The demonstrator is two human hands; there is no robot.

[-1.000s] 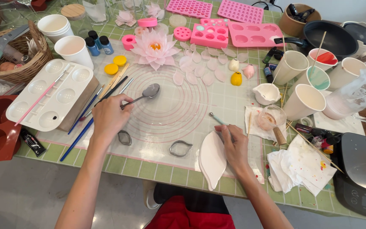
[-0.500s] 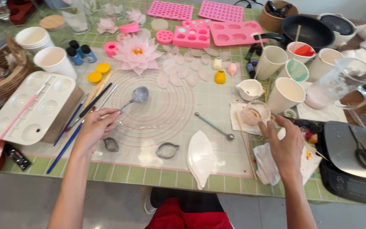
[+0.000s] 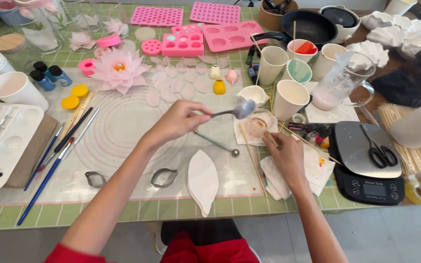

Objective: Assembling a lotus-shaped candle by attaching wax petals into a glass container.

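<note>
Above small glass bowl (image 3: 256, 126), silvery spoon (image 3: 239, 111)

Metal spoon (image 3: 239, 110) lifted off mat by left hand (image 3: 176, 122), carried over small glass bowl (image 3: 256, 126), right hand (image 3: 286, 155) brought beside bowl.

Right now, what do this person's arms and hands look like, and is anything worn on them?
Both forearms are bare from the elbows down: no gloves, watch, bracelets or rings that I can make out. The left hand and right hand show uncovered fingers. A short red sleeve edges the left upper arm at the bottom of the view; the right arm's sleeve is out of view.
</note>
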